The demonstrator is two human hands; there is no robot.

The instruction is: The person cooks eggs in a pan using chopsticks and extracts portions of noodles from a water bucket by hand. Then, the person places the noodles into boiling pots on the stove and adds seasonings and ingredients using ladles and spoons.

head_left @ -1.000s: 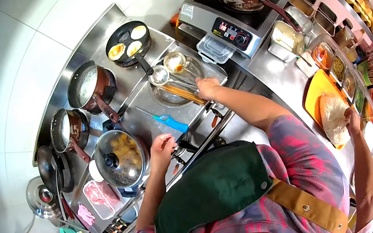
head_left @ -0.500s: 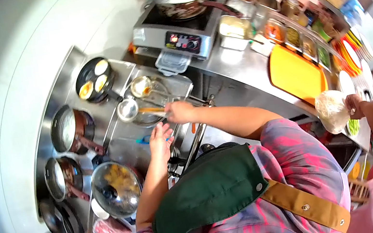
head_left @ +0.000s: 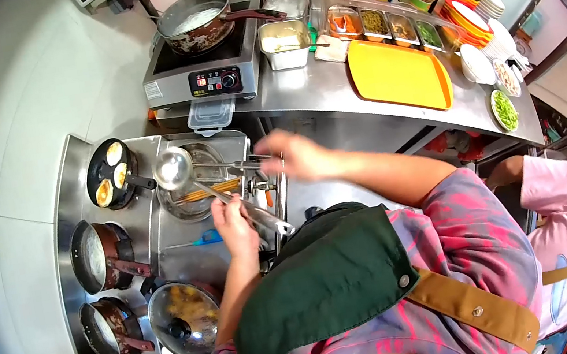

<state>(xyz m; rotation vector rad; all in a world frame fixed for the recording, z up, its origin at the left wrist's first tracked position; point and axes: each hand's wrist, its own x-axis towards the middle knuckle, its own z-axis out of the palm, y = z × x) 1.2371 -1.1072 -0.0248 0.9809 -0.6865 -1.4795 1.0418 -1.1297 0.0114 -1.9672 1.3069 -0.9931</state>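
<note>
My left hand [head_left: 236,230] is closed around the handle of a metal ladle [head_left: 173,168]. The ladle's bowl tilts up over the steel counter, beside a round metal bowl [head_left: 179,210]. Wooden chopsticks [head_left: 210,191] lie across that bowl, just beyond my left fingers. My right hand [head_left: 299,156] is blurred by motion, fingers apart, with nothing visible in it. It is nearest to the metal handles of another utensil [head_left: 241,164] resting over the bowl. A blue-handled tool [head_left: 208,238] lies on the counter left of my left hand.
A black pan [head_left: 124,191] of eggs, two brown saucepans [head_left: 109,256] and a glass-lidded pan [head_left: 186,322] stand left. Ahead are an induction cooker [head_left: 208,77] with a pan [head_left: 200,27], ingredient containers [head_left: 286,44] and a yellow tray [head_left: 397,74]. A co-worker in pink [head_left: 563,207] bends at right.
My right hand has let go of the chopsticks and drawn away to the right. My left hand, open before, now grips the ladle. The co-worker has bent down; the pale bundle they held is out of sight.
</note>
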